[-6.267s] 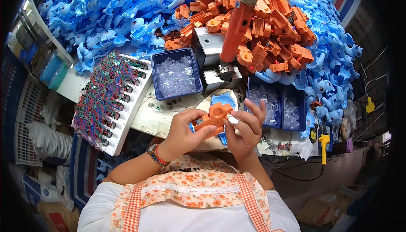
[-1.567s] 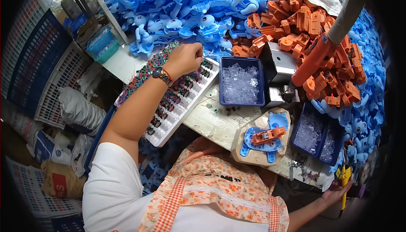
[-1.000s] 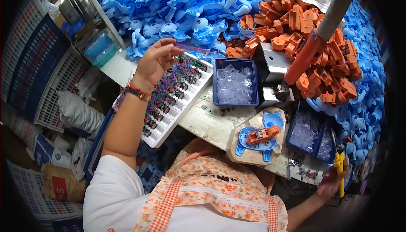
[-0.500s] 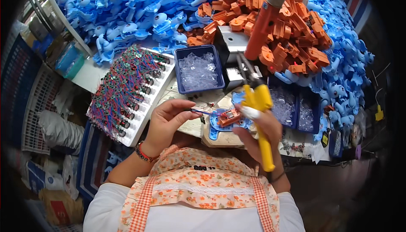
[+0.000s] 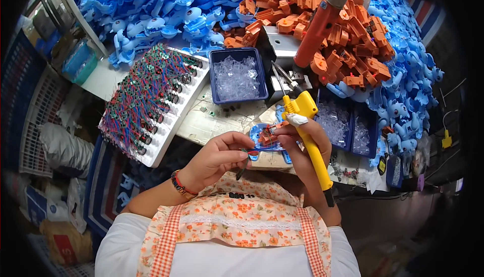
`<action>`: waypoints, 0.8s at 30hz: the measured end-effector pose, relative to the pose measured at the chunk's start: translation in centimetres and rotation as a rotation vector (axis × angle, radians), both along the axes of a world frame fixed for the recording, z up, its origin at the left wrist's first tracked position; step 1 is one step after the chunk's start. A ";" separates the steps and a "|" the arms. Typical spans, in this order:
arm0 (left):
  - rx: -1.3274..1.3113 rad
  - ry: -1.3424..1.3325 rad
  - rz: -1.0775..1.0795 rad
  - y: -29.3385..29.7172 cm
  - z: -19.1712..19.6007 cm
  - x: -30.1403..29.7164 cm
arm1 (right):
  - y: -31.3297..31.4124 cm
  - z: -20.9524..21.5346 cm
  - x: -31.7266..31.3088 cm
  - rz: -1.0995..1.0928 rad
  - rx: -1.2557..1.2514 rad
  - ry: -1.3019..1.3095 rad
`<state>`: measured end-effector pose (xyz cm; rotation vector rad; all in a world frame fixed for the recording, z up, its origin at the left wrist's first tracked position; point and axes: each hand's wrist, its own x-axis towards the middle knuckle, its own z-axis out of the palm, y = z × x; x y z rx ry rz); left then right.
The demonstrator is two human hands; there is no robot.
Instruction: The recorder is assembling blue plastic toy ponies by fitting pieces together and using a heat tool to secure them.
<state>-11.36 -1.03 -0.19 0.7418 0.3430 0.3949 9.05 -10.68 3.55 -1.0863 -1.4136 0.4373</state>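
My right hand [image 5: 313, 138] is wrapped round a yellow soldering gun [image 5: 317, 168], its metal tip pointing up and away from me. The thumb and fingertips of that hand also come together at thin blue and red wires [image 5: 266, 149]. My left hand [image 5: 214, 157] pinches the other end of these wires, where a small dark piece [image 5: 242, 170] hangs below the fingers. Just beyond the wires, an orange plastic housing [image 5: 266, 134] lies in a blue plastic toy shell [image 5: 255, 129] on a worn block [image 5: 269, 164]. My right fingers partly hide the housing.
A white foam tray [image 5: 174, 120] of wired circuit boards stands left. Dark blue bins [image 5: 214, 82] [image 5: 351, 130] hold clear plastic pieces. Heaped blue toy shells [image 5: 161, 4] and orange housings [image 5: 348, 45] rise behind. An orange-and-grey post [image 5: 317, 32] slants in above the work.
My left hand has moved right and nearer to me with the wires. My right fingertips have closed at the wires, and the soldering gun has tilted with its tip swung left.
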 end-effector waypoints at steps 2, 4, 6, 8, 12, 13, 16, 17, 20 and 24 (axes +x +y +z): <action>0.013 -0.007 0.036 -0.2 -0.1 0.2 | 0.0 0.0 -0.1 -0.008 -0.008 -0.019; 0.028 -0.014 0.072 -0.5 -0.2 0.4 | 0.1 -0.3 -0.1 -0.005 -0.002 -0.001; -0.027 -0.076 0.138 -0.6 -0.4 0.4 | 0.3 -0.8 0.0 -0.012 -0.027 -0.018; -0.061 -0.126 0.131 -0.5 -0.8 0.4 | 0.3 -1.5 -0.1 -0.024 -0.049 -0.036; -0.323 -0.258 -0.046 -0.5 -1.0 0.5 | 0.7 -3.1 -0.8 -0.031 -0.080 0.060; -0.321 -0.258 -0.047 -0.7 -0.8 0.5 | 0.8 -3.4 -0.8 -0.048 -0.082 0.060; -0.377 -0.204 -0.104 -1.2 -0.3 0.6 | 0.6 -4.1 -0.6 -0.044 -0.131 0.109; -0.361 -0.180 -0.056 -1.2 -0.4 0.5 | 0.5 -4.1 -0.6 -0.044 -0.144 0.155; -0.304 -0.146 0.028 -1.3 -0.1 0.4 | -0.4 -2.0 -0.2 -0.269 0.059 -0.181; -0.219 -0.131 0.089 -1.7 0.2 0.2 | -1.9 -0.7 0.5 -0.249 0.225 -0.262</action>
